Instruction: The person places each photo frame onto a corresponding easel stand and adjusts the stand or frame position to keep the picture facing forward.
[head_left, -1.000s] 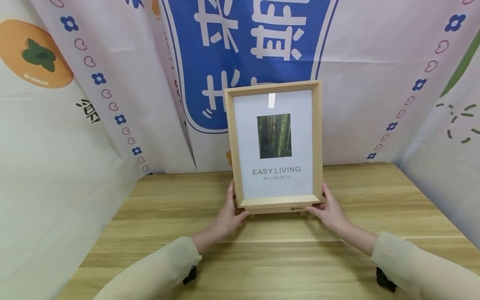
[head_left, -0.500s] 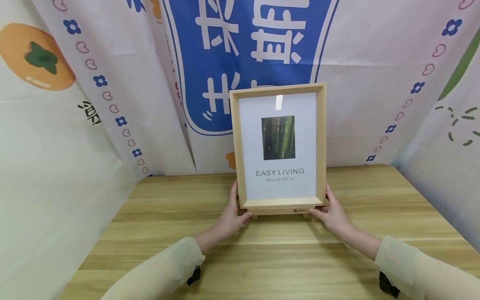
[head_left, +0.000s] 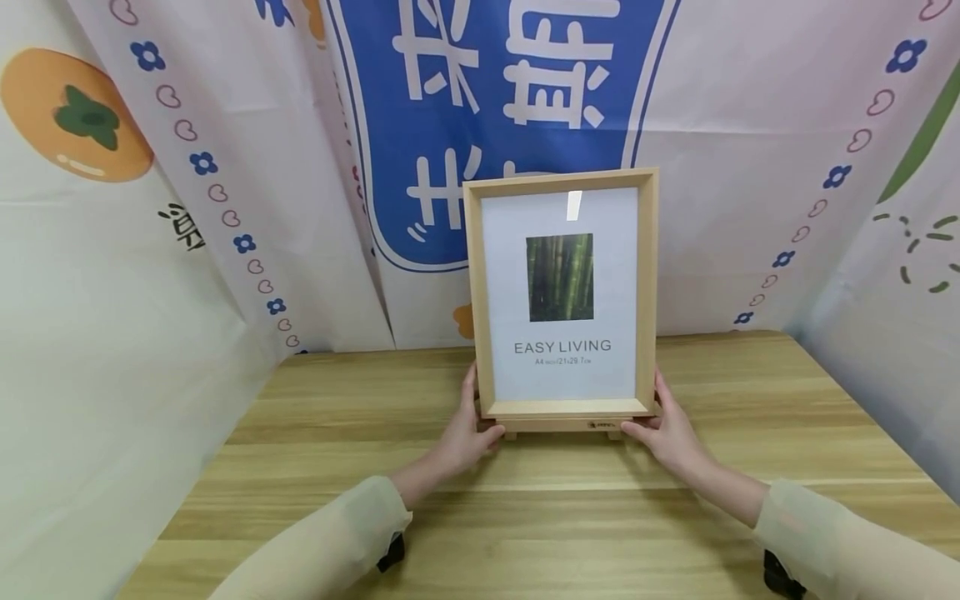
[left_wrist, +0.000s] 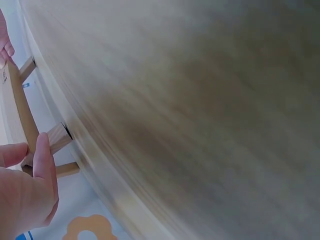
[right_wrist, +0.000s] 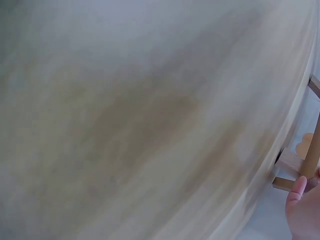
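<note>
A light wood picture frame (head_left: 562, 408) stands leaning back slightly on a small tabletop easel (head_left: 555, 425), of which the ledge and short feet show. Inside it are a bamboo photo and the words EASY LIVING. My left hand (head_left: 461, 433) grips the left end of the easel's ledge, thumb in front and fingers up along the frame's side. At the other end my right hand (head_left: 667, 435) holds the ledge in the same way. In the left wrist view the thumb and a finger of the left hand (left_wrist: 30, 195) pinch the ledge (left_wrist: 20, 107) beside a wooden leg (left_wrist: 60, 137).
The wood-grain table (head_left: 570, 533) spreads in front of and beside the easel. Close behind it hangs a printed cloth (head_left: 712, 208) with a blue panel; more cloth (head_left: 97, 333) walls the left side. Black straps (head_left: 392, 552) show under both sleeves.
The frame and easel have shifted slightly right with both hands keeping their hold, mostly in the first half second. The frame stands a bit straighter; the view has also moved a little.
</note>
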